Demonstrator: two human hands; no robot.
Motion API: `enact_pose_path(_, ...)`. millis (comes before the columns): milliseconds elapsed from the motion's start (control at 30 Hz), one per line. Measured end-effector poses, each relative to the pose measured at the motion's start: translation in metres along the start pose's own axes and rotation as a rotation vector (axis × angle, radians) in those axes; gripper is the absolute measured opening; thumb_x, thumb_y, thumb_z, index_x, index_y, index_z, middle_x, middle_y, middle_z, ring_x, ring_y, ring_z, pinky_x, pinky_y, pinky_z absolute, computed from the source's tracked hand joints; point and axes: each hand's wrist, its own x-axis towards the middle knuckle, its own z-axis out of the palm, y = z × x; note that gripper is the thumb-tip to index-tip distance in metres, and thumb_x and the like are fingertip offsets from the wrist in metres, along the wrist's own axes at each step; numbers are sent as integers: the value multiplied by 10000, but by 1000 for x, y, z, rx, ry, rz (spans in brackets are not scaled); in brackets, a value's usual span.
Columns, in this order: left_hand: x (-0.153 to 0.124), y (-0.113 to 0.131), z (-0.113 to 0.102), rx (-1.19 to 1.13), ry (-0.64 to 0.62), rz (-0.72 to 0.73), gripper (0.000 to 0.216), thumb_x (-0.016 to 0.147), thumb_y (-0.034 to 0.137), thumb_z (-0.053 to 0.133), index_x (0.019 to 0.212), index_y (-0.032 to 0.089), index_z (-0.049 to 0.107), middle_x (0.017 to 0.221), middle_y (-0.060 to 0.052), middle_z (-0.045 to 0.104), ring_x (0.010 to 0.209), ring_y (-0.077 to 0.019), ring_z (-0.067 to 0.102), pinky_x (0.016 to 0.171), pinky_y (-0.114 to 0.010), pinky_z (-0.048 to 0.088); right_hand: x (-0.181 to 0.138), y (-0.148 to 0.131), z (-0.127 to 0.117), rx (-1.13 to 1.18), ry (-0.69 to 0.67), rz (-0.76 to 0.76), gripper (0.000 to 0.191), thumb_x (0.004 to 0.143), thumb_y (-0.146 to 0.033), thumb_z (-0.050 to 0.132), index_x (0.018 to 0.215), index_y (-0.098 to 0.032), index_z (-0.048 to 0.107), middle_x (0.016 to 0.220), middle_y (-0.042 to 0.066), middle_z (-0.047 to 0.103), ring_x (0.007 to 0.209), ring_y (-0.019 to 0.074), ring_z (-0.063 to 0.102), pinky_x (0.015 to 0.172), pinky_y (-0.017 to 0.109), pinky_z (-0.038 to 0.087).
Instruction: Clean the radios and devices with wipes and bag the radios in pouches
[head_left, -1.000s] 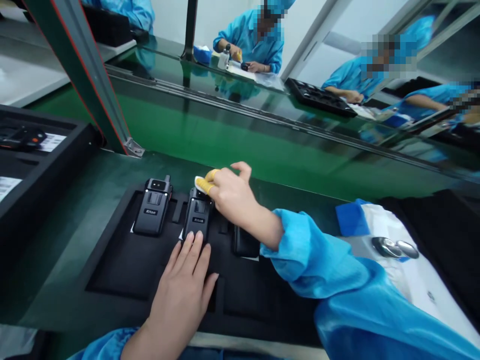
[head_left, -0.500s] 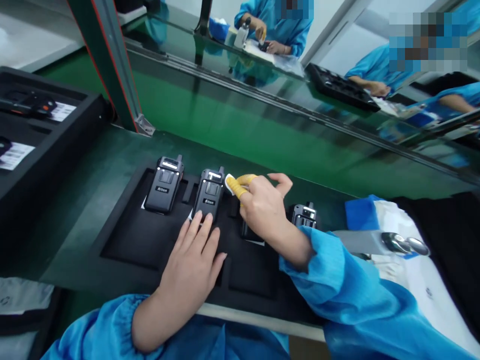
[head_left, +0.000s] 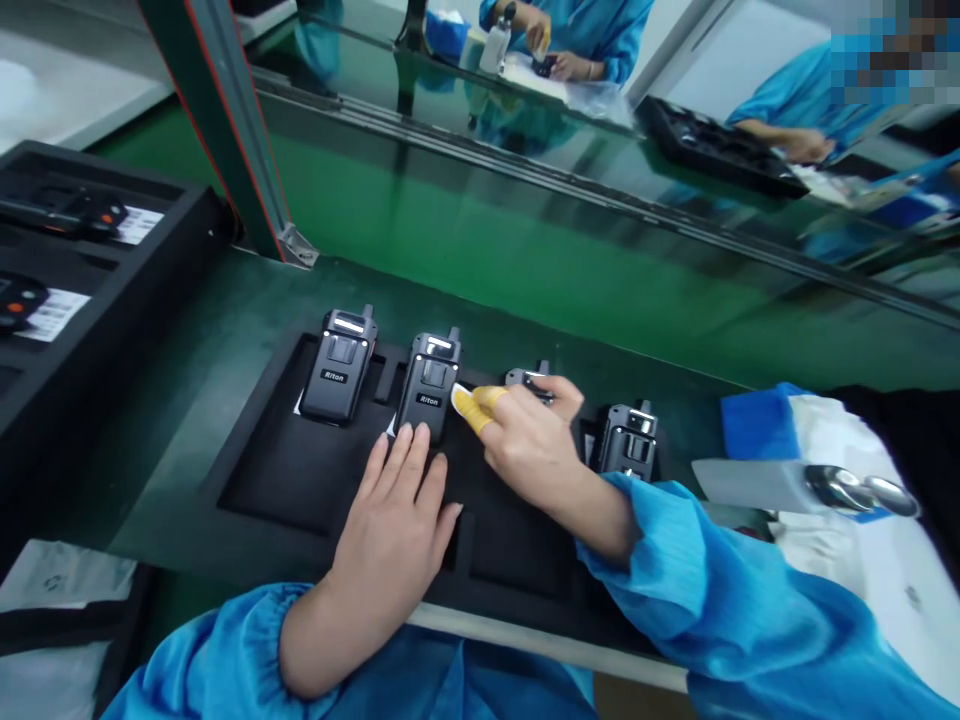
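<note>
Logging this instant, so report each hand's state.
Left hand: open, fingertips on the lower end of the second Riton handset from the left.
Right hand: closed, yellow-covered fingers pinching a white wipe beside that handset.

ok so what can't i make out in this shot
Head view: lower part of the row's third handset, behind the right hand.
Head view: bottom of the second handset, covered by the left hand.
Head view: bottom of the fourth handset, behind the right sleeve.
Head view: far-left tray, cut off by the left edge.
Head view: print on its labels, too blurred.
</note>
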Motion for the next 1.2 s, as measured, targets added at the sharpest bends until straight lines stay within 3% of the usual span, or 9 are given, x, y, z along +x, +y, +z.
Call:
enact_pose_path(200, 0, 0, -2, -49, 38, -7, 301, 899, 249, 478, 1100, 96, 640, 1283, -210, 591, 1221, -323, 541, 1014, -504, 458, 21, 19, -10, -88, 82, 103, 342, 831, -50, 424, 768, -215, 717, 829, 21, 669, 749, 142, 496, 883, 412, 216)
enact_pose_path(367, -2, -27, -20, -4, 143, -69, 276, 914, 241, 458, 1081, 119, 641, 1255, -152, 627, 1216, -300, 548, 1011, -519, 459, 70, 22, 2, 24, 130, 44, 367, 831, -36, 418, 878, -232, 725, 857, 21, 664, 791, 150, 487, 883, 408, 196)
enact_pose_path(500, -6, -56, -28, 160, 105, -133, 334, 919, 258, 465, 1171, 82, 594, 1276, -161, 611, 1206, -342, 548, 985, -584, 453, 112, 9, 25, 124, -10, -11, 330, 875, -80, 426, 897, -235, 717, 931, 26, 666, 862, 158, 495, 906, 413, 168)
enact_pose_path(633, -8, -65, -24, 189, 73, -140, 364, 931, 272, 439, 1196, 61, 573, 1264, -165, 619, 1180, -312, 574, 992, -541, 464, 140, -11, 43, 202, -147, -53, 321, 920, -119, 418, 868, -222, 717, 927, 38, 658, 870, 152, 497, 907, 422, 154)
enact_pose_path(800, -8, -62, -21, 164, 93, -156, 357, 933, 267, 436, 1196, 69, 573, 1251, -151, 630, 1176, -294, 579, 1005, -522, 454, 140, -18, 48, 203, -97, -187, 340, 956, -154, 391, 865, -224, 712, 889, 14, 661, 835, 133, 487, 938, 421, 110)
enact_pose_path(933, -8, -62, -22, 159, 89, -163, 358, 936, 267, 428, 1201, 74, 572, 1264, -142, 624, 1175, -290, 581, 1005, -511, 453, 124, -1, 45, 197, -61, -286, 328, 949, -141, 399, 884, -240, 705, 895, -11, 676, 823, 126, 489, 935, 407, 118)
enact_pose_path(1067, -8, -63, -22, 153, 90, -156, 356, 936, 262, 426, 1201, 74, 572, 1262, -141, 625, 1174, -288, 582, 996, -502, 463, 113, 20, 45, 106, 18, -211, 331, 926, -114, 403, 854, -213, 710, 834, 0, 665, 776, 127, 481, 896, 390, 149)
enact_pose_path(1200, -7, -63, -22, 155, 91, -154, 353, 935, 263, 428, 1190, 71, 580, 1256, -147, 628, 1171, -290, 585, 989, -501, 469, 119, 10, 44, 100, 10, -163, 325, 928, -126, 405, 879, -234, 708, 869, -1, 663, 797, 136, 475, 893, 393, 144)
